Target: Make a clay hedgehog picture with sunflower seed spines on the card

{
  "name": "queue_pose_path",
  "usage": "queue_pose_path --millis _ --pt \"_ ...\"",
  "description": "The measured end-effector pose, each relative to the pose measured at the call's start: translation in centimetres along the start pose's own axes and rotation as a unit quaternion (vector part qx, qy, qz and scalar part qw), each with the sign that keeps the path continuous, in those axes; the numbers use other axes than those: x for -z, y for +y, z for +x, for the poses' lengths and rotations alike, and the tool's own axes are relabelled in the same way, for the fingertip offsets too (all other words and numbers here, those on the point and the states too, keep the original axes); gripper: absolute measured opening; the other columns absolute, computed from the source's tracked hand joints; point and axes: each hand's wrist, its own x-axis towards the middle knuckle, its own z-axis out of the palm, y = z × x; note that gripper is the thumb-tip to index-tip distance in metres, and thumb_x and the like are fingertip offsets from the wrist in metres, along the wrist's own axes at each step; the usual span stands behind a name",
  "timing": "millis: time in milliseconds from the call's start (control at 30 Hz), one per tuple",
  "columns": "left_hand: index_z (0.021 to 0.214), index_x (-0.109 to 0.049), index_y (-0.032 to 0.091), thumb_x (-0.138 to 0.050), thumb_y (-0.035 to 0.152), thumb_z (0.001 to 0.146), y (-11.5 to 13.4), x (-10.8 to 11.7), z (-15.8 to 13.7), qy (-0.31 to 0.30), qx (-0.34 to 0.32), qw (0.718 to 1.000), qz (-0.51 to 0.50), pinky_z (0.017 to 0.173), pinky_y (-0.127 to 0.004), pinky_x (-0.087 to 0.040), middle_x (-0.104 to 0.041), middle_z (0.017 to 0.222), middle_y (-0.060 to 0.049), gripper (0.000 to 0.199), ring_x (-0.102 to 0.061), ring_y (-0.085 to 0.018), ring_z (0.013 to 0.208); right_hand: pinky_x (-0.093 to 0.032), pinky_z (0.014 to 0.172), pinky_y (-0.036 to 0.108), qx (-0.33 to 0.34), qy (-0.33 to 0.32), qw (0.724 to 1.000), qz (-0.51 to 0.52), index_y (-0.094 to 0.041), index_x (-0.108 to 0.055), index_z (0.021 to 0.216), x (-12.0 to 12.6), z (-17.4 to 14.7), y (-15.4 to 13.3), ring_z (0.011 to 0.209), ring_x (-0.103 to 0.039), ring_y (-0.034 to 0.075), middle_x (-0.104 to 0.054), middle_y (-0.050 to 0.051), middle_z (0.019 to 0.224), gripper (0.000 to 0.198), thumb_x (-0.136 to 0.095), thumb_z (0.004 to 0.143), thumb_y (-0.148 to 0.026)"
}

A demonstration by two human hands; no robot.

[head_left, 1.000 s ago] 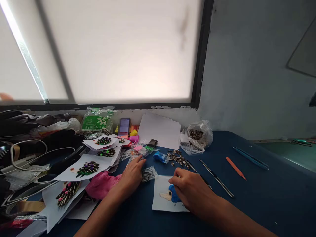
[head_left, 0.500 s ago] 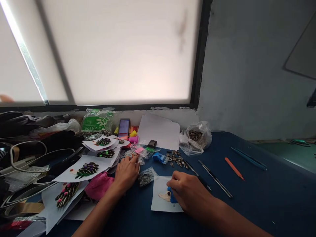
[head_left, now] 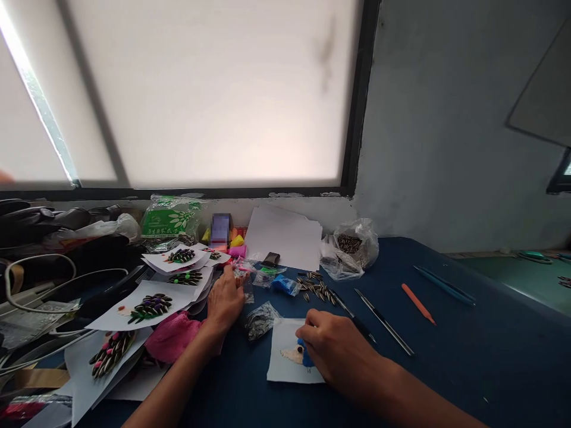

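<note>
My right hand [head_left: 332,342] rests on a small white paper card [head_left: 279,365], its fingers pinched together over the picture. That picture is a flat animal with a beige pointed snout [head_left: 292,355], a dark round eye and a blue clay body [head_left: 307,355], partly covered by the hand. Whatever the right fingertips hold is hidden. Further left, my left hand [head_left: 226,297] reaches forward with bent fingers closed at a clear plastic packet [head_left: 242,268] with pink in it. A crumpled clear bag with dark bits [head_left: 261,321] lies between the hands.
Finished seed-covered animal cards [head_left: 149,306] are stacked at left beside a pink cloth [head_left: 173,337]. Loose striped seeds [head_left: 319,288], a blue packet [head_left: 286,285] and a bag of seeds [head_left: 350,246] lie ahead. Tweezers [head_left: 444,285], an orange tool [head_left: 418,303] and a metal-tipped tool [head_left: 386,324] lie right.
My left hand has moved slightly forward among the packets, and the pink packet has shifted and rumpled. The right hand keeps its place on the card. The whole view has shifted a little.
</note>
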Motion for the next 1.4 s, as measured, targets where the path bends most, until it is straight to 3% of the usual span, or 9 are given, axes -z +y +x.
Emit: queue_pose_path --millis 300,400,467,500,567,633,933,1100,1400 --pt "0.095 -0.069 0.022 -0.044 0.029 0.092 0.2 3.3 0.3 0.143 -0.093 0.978 -0.118 0.102 -0.038 -0.040 -0.072 0.106 -0.006 0.026 -0.057 -0.026 0.112 -0.034 0.057 0.023 0.007 0.010 1.000 -0.014 -0.013 -0.068 0.086 -0.2 0.0 0.2 0.072 -0.056 0.014 -0.063 0.007 0.089 0.022 -0.049 0.087 -0.004" --pt "0.087 -0.067 0.021 -0.054 0.036 0.087 1.0 4.2 0.0 0.167 -0.083 0.948 -0.257 0.094 -0.039 -0.046 -0.073 0.095 -0.007 0.020 -0.062 -0.026 0.101 -0.034 0.057 0.023 0.007 0.010 1.000 -0.026 -0.013 -0.068 0.085 -0.3 0.1 0.2 0.072 -0.057 0.015 -0.063 0.007 0.089 0.021 -0.050 0.086 -0.003" --pt "0.088 -0.061 0.019 -0.058 0.042 0.083 1.8 4.6 -0.5 0.068 -0.013 0.904 -0.422 0.068 -0.032 -0.054 -0.073 0.084 -0.005 0.024 -0.068 -0.021 0.075 -0.034 0.058 0.023 0.005 0.006 1.000 -0.027 -0.013 -0.068 0.086 -0.3 0.1 0.2 0.073 -0.057 0.015 -0.063 0.007 0.089 0.021 -0.051 0.085 -0.003" --pt "0.088 -0.058 0.019 -0.059 0.045 0.082 2.2 4.7 -0.8 -0.038 0.012 0.872 -0.488 0.057 -0.029 -0.053 -0.073 0.081 -0.005 0.027 -0.068 -0.019 0.064 -0.035 0.058 0.023 0.003 0.005 1.000 -0.028 -0.013 -0.068 0.085 -0.3 0.1 0.2 0.073 -0.058 0.015 -0.063 0.007 0.089 0.021 -0.051 0.086 -0.003" --pt "0.083 -0.053 0.018 -0.065 0.041 0.077 2.7 4.6 -1.6 -0.233 0.075 0.826 -0.507 0.043 -0.023 -0.048 -0.071 0.069 -0.003 0.027 -0.065 -0.016 0.047 -0.035 0.059 0.023 0.002 0.006 1.000 -0.029 -0.014 -0.069 0.085 -0.3 0.1 0.3 0.073 -0.058 0.015 -0.063 0.007 0.089 0.021 -0.050 0.087 -0.005" --pt "0.081 -0.051 0.019 -0.066 0.033 0.077 2.9 4.3 -2.2 -0.329 0.137 0.813 -0.460 0.039 -0.022 -0.049 -0.068 0.057 0.000 0.021 -0.065 -0.017 0.043 -0.036 0.059 0.023 0.003 0.007 1.000 -0.027 -0.014 -0.069 0.087 -0.3 0.1 0.3 0.074 -0.059 0.015 -0.063 0.007 0.088 0.021 -0.050 0.088 -0.006" --pt "0.086 -0.054 0.017 -0.070 0.031 0.078 1.7 3.4 -1.6 -0.210 0.140 0.826 -0.504 0.045 -0.019 -0.053 -0.069 0.069 0.001 0.022 -0.066 -0.011 0.047 -0.043 0.066 0.024 -0.017 0.056 0.995 0.083 -0.016 -0.071 0.103 -0.2 0.1 0.4 0.079 -0.062 0.017 -0.067 0.009 0.095 0.025 -0.049 0.093 -0.013" --pt "0.086 -0.062 0.015 -0.082 0.046 0.064 3.3 4.0 -3.0 -0.278 0.063 0.760 -0.584 0.053 -0.023 -0.056 -0.073 0.079 -0.002 0.042 -0.069 -0.014 0.057 -0.047 0.068 0.026 -0.082 0.145 0.928 0.335 -0.014 -0.060 0.119 0.2 0.6 1.3 0.081 -0.061 0.017 -0.066 0.008 0.099 0.034 -0.047 0.097 -0.037" --pt "0.074 -0.059 0.016 -0.076 0.057 0.067 4.6 3.9 -4.3 -0.302 0.020 0.758 -0.578 0.050 -0.023 -0.054 -0.071 0.069 -0.003 0.045 -0.068 -0.015 0.054 -0.043 0.058 0.023 -0.057 0.122 0.816 0.562 -0.015 -0.063 0.075 1.0 1.1 1.7 0.061 -0.050 0.010 -0.057 0.000 0.072 0.041 -0.063 0.083 -0.054"
